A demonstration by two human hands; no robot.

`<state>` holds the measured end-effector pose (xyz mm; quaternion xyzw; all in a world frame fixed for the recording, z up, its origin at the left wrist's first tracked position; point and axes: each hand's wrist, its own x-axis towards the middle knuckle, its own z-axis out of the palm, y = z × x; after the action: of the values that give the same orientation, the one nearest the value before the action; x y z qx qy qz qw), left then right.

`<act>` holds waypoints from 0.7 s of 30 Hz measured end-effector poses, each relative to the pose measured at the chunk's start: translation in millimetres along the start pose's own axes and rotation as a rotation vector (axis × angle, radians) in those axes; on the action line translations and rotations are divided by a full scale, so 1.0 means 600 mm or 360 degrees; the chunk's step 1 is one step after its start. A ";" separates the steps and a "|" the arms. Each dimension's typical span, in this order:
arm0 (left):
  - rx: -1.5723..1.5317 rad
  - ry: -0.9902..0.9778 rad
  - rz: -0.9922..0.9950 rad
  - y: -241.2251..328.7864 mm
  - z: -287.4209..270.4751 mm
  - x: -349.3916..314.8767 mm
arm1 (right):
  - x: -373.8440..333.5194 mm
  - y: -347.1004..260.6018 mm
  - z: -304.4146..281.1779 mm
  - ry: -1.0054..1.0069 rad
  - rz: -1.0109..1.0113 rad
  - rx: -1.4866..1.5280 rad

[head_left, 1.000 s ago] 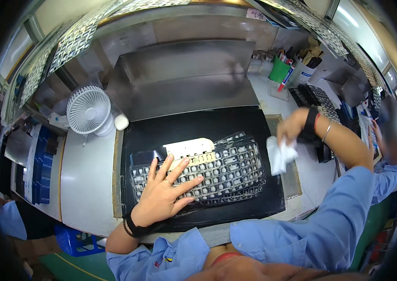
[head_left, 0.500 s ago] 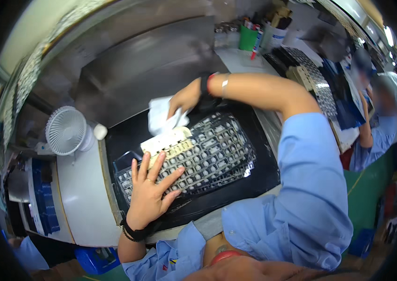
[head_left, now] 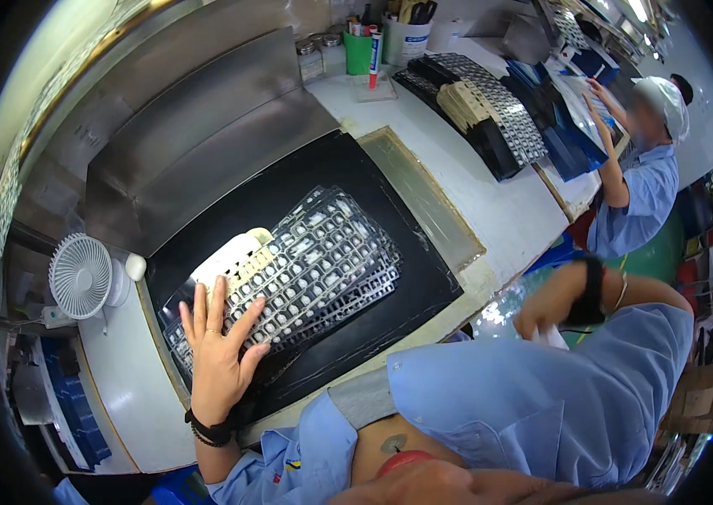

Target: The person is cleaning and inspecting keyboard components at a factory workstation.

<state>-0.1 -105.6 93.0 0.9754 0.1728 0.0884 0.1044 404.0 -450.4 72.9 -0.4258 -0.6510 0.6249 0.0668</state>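
My left hand (head_left: 220,362) lies with fingers spread on the left end of a stack of transparent keyboard-patterned sheets (head_left: 319,252). The stack rests at a slant on a black mat (head_left: 289,181). Along its far left edge sits a cream-coloured strip (head_left: 232,256), just beyond my fingertips. Off the table's right front edge, my right hand (head_left: 547,305) is smeared by motion, its fingers closed round a white cloth (head_left: 555,338). Only a bit of the cloth shows below the hand.
A small white fan (head_left: 81,276) stands at the left. Behind the mat rises a metal panel (head_left: 205,126). Back right are a green cup (head_left: 360,52), glass jars (head_left: 323,57) and another keyboard-sheet stack (head_left: 495,97). A co-worker (head_left: 638,189) handles blue sheets (head_left: 571,139) farther right.
My right hand has swung from the mat's far side, beside the cream strip, to beyond the table's right edge with the white cloth. My left hand stays on the sheets; the view has shifted.
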 end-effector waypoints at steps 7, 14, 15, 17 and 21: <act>0.0171 0.0351 -0.0124 0.049 -0.061 -0.091 | 0.055 -0.142 -0.244 0.1785 -0.0106 -0.1386; -0.0062 0.0681 -0.0516 0.073 -0.005 -0.211 | 0.122 0.036 -0.268 0.1870 0.0255 -0.1462; -0.0166 0.0729 -0.0776 0.070 0.015 -0.228 | 0.125 0.076 -0.245 0.1852 0.0381 -0.1472; -0.0244 0.0805 -0.1188 0.061 0.058 -0.271 | 0.122 0.131 -0.175 0.1739 0.0525 -0.1567; -0.0037 0.0865 -0.1464 0.009 0.131 -0.346 | 0.143 0.010 0.009 0.0536 0.0931 -0.1374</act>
<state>-174.1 -197.8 -9.9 0.7395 0.6025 0.2848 0.0948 349.4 -400.8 28.1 -0.6719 -0.6830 0.2167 -0.1873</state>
